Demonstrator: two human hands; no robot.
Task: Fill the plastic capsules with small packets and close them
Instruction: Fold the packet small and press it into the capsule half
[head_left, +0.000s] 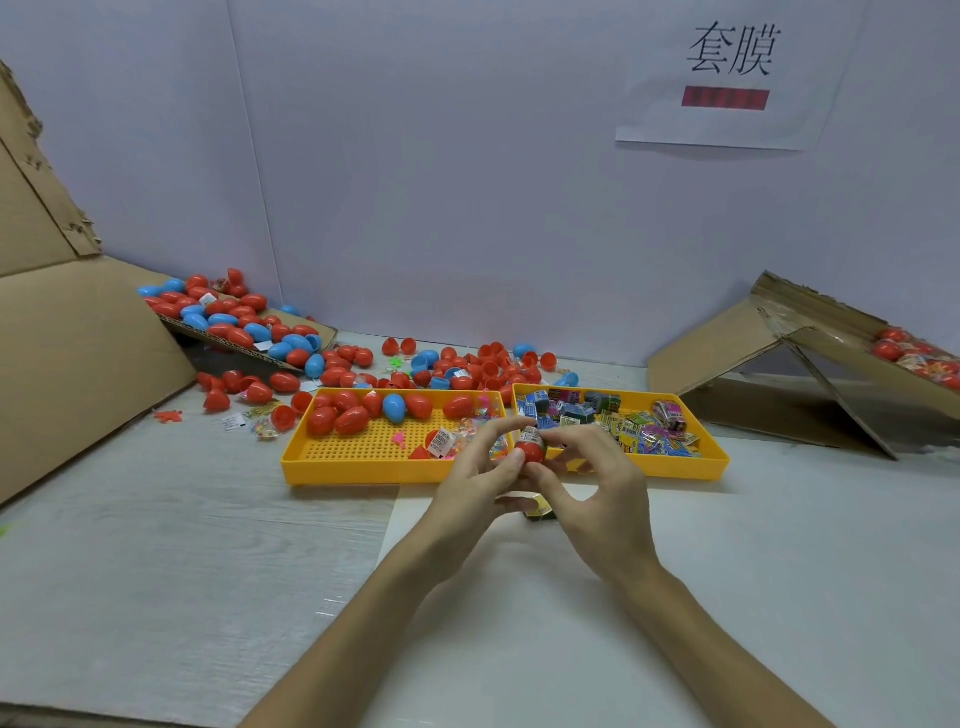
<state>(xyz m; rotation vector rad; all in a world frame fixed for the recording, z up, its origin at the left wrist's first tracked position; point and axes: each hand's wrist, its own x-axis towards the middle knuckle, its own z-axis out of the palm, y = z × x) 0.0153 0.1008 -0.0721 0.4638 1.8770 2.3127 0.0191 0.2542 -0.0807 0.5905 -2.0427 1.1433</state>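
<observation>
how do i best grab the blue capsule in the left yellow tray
Probably from above and the near side, pinching the blue capsule front to back across its widest part: it is smooth and egg-shaped, red capsules crowd its left and right, and the tray floor before it is bare. Free a hand first; the left hand and right hand grip the held red capsule.

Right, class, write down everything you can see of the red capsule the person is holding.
The red capsule is glossy, smooth plastic, seemingly an open half held mouth up, with a small printed packet poking out, so not yet closed. It hangs above the table, in front of the yellow tray of packets. The left hand and right hand both pinch it.
</observation>
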